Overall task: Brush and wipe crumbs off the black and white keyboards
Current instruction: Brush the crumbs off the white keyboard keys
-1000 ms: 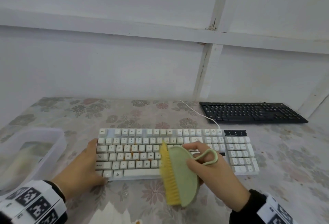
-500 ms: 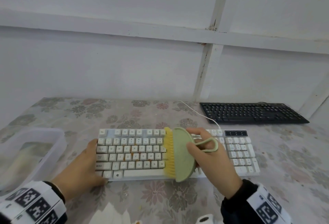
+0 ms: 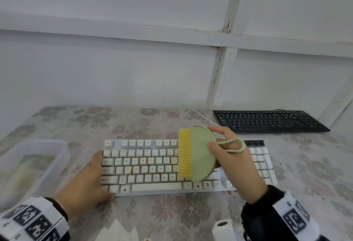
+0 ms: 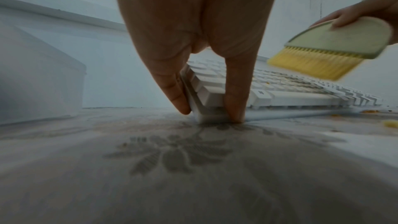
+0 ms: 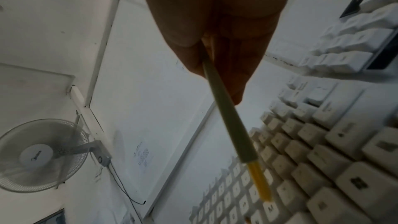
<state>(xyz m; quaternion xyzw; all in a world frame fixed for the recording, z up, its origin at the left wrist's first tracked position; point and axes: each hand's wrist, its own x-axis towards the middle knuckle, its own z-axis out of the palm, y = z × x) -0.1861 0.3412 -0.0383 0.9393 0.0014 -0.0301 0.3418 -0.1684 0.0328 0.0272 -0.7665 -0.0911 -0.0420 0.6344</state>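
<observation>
The right hand [image 3: 234, 161] grips a green brush [image 3: 198, 153] by its flat back, thumb on the near face and fingers behind, with the thin loop handle [image 3: 232, 146] across the knuckles. The brush stands on edge over the middle of the white keyboard [image 3: 152, 166], yellow bristles [image 3: 184, 152] pointing left; from the left wrist view the bristles [image 4: 312, 64] hang above the keys, blurred, and whether their tips touch cannot be told. The brush and hand hide the keys between the letter block and the numpad. The right wrist view shows the brush [image 5: 232, 122] only edge-on, the hand [image 5: 215, 28] dark above it.

The left hand [image 3: 89, 179] pinches the keyboard's near left corner, thumb [image 4: 174, 88] along the left end and a finger [image 4: 235, 91] down against the front edge, both tips on the table [image 3: 172, 217]; the other fingers are hidden behind these.

Orange crumbs [image 3: 142, 172] sit among the letter keys, with more on the table by the front right edge. A black keyboard [image 3: 267, 121] lies well apart at the back right, near the wall. A clear tub [image 3: 38, 164] stands just left of the left hand, cut off by the frame; its contents are hard to make out. A white roll [image 3: 222, 227] is cut off at the bottom edge. Bare flowered cloth lies in front of the white keyboard and between the two keyboards
</observation>
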